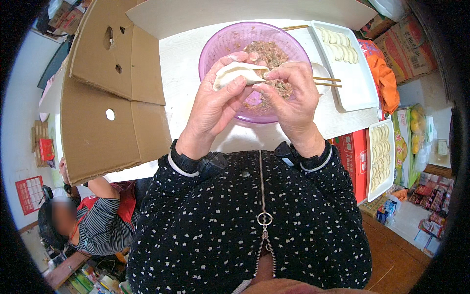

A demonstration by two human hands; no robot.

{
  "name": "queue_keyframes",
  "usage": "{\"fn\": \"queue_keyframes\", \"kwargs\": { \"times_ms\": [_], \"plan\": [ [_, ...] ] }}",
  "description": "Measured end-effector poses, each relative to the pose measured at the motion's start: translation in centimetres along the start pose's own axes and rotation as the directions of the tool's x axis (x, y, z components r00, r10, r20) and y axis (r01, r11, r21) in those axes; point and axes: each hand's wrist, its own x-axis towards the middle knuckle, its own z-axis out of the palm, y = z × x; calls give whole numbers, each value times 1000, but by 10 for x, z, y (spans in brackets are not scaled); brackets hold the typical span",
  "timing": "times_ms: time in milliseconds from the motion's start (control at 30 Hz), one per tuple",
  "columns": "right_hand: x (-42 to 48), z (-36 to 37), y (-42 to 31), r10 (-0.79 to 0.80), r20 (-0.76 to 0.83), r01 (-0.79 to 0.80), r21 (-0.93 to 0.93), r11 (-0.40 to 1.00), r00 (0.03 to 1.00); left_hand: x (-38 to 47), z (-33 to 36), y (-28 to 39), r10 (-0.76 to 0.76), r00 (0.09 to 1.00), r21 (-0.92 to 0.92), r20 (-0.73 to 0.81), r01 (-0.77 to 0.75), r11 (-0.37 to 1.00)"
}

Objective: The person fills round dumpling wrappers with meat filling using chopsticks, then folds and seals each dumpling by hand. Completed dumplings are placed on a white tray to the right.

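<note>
A dumpling (240, 75) of pale dough is folded over, its upper edge still parted in a slit along part of its length. My left hand (220, 95) holds it from the left, thumb in front and fingers behind. At its right tip, the thumb and index finger of my right hand (297, 92) grip the dough edge. Both hands are above a purple plastic bowl (207, 47), which contains minced meat filling (270, 53) with green bits. Part of the filling is hidden by my hands and the dumpling.
Right of the bowl, a white tray (354, 88) carries rows of dumplings; a second dumpling tray (371, 191) sits lower on a red box (349, 154). Chopsticks (328, 78) cross a white dish (321, 71). Cardboard (102, 136) walls the left side. Beyond it is another person (99, 217).
</note>
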Motion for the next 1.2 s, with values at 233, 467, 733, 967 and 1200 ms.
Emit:
{"fn": "queue_keyframes", "kwargs": {
  "times_ms": [233,467,733,967,1200],
  "plan": [
    [0,-1,-4,-16,45,18,-53,998,999,-2,5,-1,27,1000,15,-10,-27,1000],
    [0,-2,2,-63,-45,63,8,998,997,0,9,-5,-2,1000,-44,-30,0,999],
    [-3,0,1,127,-19,-123,141,982,992,0,10,-4,19,1000,-64,-20,-21,998],
    [-3,-2,0,-71,-29,71,-1,997,997,0,11,-3,9,998,-2,-63,-9,1000],
    [-6,-4,1,175,160,-212,250,945,971,-4,6,4,-3,1000,48,-17,4,999]
  ]
}}
